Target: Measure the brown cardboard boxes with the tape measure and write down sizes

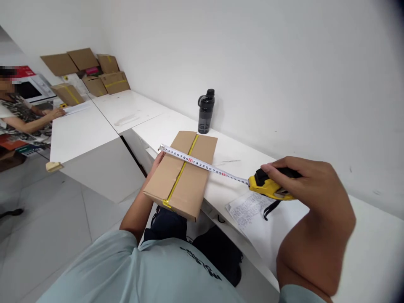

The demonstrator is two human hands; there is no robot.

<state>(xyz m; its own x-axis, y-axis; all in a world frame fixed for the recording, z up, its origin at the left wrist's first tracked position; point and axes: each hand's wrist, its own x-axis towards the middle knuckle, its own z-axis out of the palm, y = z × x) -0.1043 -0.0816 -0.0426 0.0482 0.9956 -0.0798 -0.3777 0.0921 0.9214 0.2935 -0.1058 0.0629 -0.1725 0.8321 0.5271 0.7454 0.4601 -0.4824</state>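
A brown cardboard box, sealed along its middle with yellow tape, sticks out over the table's front edge. My left hand grips the box's left side near the tape end; most of its fingers are hidden behind the box. Stretched across the box top is the white blade of a tape measure, its metal end hook at the left edge. My right hand is closed round the yellow and black case, held to the right of the box above the table. A black wrist strap dangles from the case.
Behind the box a dark shaker bottle stands against the wall. Handwritten sheets lie under the tape measure. At the far left a person sits at another white table, near several cardboard boxes and a microwave.
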